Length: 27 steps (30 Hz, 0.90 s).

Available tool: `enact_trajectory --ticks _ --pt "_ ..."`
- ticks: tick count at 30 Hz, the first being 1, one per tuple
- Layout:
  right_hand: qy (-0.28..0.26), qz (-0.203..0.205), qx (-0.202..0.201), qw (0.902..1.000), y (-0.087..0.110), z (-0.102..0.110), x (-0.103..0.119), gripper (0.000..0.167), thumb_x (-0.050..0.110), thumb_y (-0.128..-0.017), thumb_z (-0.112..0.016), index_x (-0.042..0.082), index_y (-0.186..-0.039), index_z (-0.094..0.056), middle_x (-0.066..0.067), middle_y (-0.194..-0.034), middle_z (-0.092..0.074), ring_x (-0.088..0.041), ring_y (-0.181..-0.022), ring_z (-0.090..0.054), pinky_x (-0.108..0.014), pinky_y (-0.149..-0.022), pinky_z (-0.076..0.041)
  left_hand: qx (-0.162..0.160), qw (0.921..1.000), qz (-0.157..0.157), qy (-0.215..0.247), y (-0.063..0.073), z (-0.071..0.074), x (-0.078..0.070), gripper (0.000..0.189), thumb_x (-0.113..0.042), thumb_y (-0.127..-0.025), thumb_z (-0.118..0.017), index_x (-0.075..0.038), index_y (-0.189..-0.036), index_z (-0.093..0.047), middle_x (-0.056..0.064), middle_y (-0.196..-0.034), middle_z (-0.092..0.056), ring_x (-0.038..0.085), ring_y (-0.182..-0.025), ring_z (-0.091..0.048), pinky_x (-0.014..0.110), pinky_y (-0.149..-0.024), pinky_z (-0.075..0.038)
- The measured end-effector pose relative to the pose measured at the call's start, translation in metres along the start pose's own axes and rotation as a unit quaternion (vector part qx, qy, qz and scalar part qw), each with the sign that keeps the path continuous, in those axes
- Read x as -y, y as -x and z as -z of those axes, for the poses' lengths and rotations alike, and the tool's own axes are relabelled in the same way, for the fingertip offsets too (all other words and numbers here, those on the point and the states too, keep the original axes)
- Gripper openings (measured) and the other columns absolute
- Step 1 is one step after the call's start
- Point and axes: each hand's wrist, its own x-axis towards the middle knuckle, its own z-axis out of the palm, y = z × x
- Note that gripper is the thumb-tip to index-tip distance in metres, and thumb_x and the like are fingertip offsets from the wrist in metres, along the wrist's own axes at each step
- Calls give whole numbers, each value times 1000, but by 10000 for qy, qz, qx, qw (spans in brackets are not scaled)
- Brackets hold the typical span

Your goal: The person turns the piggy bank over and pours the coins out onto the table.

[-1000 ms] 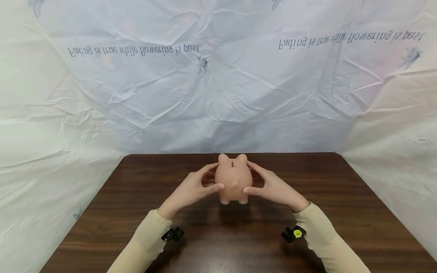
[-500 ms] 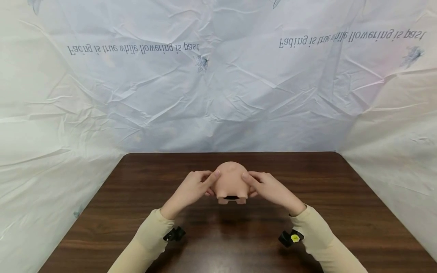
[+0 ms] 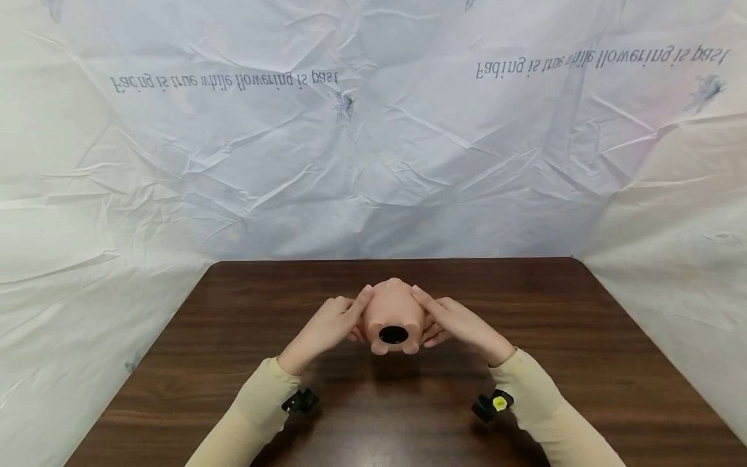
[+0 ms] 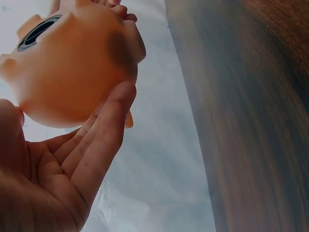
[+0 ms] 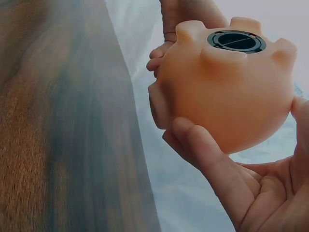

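Observation:
A pink piggy bank (image 3: pixel 394 306) is held between both hands above the table, tipped so that its underside faces the person. A round black plug (image 3: pixel 393 335) sits in its belly among the stubby feet; the right wrist view shows this plug (image 5: pixel 236 41) with a ringed rim. My left hand (image 3: pixel 334 323) grips the bank's left side, thumb on the near face and fingers behind. On the opposite side my right hand (image 3: pixel 462 324) holds it the same way. In the left wrist view, fingers (image 4: pixel 104 137) curl against the bank's body (image 4: pixel 72 72). The coin slot is hidden.
The dark brown wooden table (image 3: pixel 233 363) extends around the hands. Wrinkled white sheeting (image 3: pixel 373 162) with printed lettering hangs behind and at both sides. Black wrist cameras (image 3: pixel 300 401) are strapped to the cuffs.
The piggy bank has been rotated from upright, with its slot and tail showing, to tipped with its black plug toward the person. Both hands have turned with it, keeping their grip.

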Motion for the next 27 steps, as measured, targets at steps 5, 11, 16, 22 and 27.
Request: enact_trajectory --ticks 5,11,16,22,27 --pt "-525 -197 83 9984 -6 8 -4 80 67 -102 -36 -4 -129 -63 -12 -97 -75 -24 -86 -73 -49 -88 -58 160 9993 -332 -107 -1 2 -1 61 -60 -104 -39 -11 -114 -73 0 -87 -73 29 -86 -72 48 -81 -58" --pt "-1096 -48 413 9931 -7 20 -6 90 71 -101 -27 -8 -135 -56 -10 -98 -76 -20 -89 -74 -42 -86 -59 166 9937 -912 -625 -3 2 -2 55 -53 -100 -56 -14 -139 -58 -7 -105 -68 15 -95 -66 35 -83 -55" --pt "-1045 13 580 9928 -5 23 -3 91 70 -102 -23 -8 -136 -54 -11 -99 -76 -21 -90 -74 -43 -87 -59 22 9922 -1169 -435 -4 1 -1 50 -47 -95 -69 -18 -135 -58 -5 -121 -60 11 -109 -61 37 -94 -53" --pt "-993 69 737 9923 -1 19 4 89 70 -102 -19 -4 -138 -52 -11 -98 -75 -22 -87 -74 -42 -83 -60 364 9934 -1080 158 -4 -1 0 65 -44 -96 -70 -23 -151 -42 -4 -139 -52 16 -125 -54 38 -97 -51" --pt "-855 129 886 9923 4 16 8 91 70 -102 -15 -5 -135 -54 -12 -94 -75 -23 -84 -74 -46 -83 -60 735 9902 -1013 625 -2 -4 1 71 -45 -96 -69 -28 -156 -33 -4 -147 -46 17 -132 -49 39 -99 -51"
